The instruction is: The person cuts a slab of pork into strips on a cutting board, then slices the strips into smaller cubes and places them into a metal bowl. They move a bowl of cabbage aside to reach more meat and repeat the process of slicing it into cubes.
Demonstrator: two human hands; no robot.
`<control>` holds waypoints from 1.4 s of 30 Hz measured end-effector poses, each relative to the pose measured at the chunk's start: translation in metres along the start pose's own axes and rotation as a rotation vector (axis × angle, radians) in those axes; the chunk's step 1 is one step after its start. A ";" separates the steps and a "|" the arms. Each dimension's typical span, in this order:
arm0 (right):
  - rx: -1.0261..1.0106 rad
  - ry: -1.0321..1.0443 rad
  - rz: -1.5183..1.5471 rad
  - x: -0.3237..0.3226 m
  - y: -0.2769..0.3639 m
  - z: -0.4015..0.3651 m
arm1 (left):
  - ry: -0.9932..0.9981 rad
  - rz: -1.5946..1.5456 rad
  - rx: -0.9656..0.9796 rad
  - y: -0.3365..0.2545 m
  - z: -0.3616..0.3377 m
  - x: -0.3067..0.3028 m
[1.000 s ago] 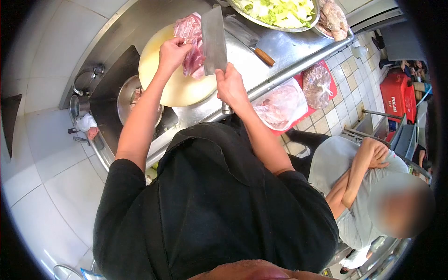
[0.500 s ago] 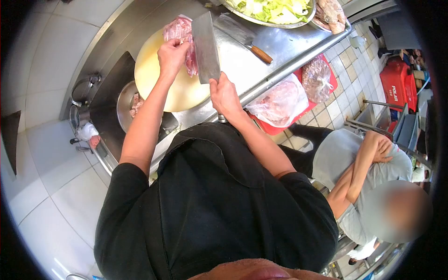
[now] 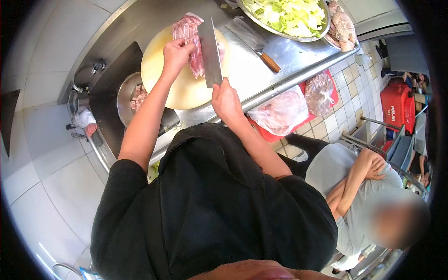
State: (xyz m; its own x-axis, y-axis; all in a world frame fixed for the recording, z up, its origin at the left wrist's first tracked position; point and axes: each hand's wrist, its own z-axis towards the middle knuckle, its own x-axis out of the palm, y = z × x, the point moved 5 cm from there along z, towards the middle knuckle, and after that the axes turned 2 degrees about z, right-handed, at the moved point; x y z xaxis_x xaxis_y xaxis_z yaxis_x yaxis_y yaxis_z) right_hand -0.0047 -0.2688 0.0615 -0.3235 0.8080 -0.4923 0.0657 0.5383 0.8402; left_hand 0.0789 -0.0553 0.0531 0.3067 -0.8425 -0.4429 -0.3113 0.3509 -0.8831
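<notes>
Head view: pink, fatty meat slab (image 3: 185,29) on round board (image 3: 186,91), under cleaver (image 3: 211,53).

I see a shiny steel counter (image 3: 291,51) by a white tiled wall (image 3: 39,58), and a floor (image 3: 347,88) of small pale tiles.

— What else is on the steel tabletop (image 3: 298,56)?
— A wooden-handled knife (image 3: 255,44) lying flat, and just beside it a wide metal bowl (image 3: 298,39) full of chopped greens.
— And lower down?
— A large clear bag (image 3: 280,112) and a smaller bag (image 3: 318,92) on a red tray (image 3: 266,135) on the tiled floor. A red box (image 3: 394,105) sits further off, and a person (image 3: 354,186) in grey stands near, arms folded.
</notes>
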 end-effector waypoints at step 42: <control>-0.527 0.304 -0.797 -0.048 0.102 0.011 | -0.064 0.353 0.365 0.023 -0.099 -0.030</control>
State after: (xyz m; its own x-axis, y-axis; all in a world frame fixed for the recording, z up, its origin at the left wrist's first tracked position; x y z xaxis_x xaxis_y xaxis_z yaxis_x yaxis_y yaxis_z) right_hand 0.0282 -0.2499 0.1684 -0.3233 0.1222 -0.9384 -0.6781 0.6617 0.3198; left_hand -0.0261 -0.0624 0.0617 0.2973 -0.6242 -0.7225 -0.0749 0.7391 -0.6694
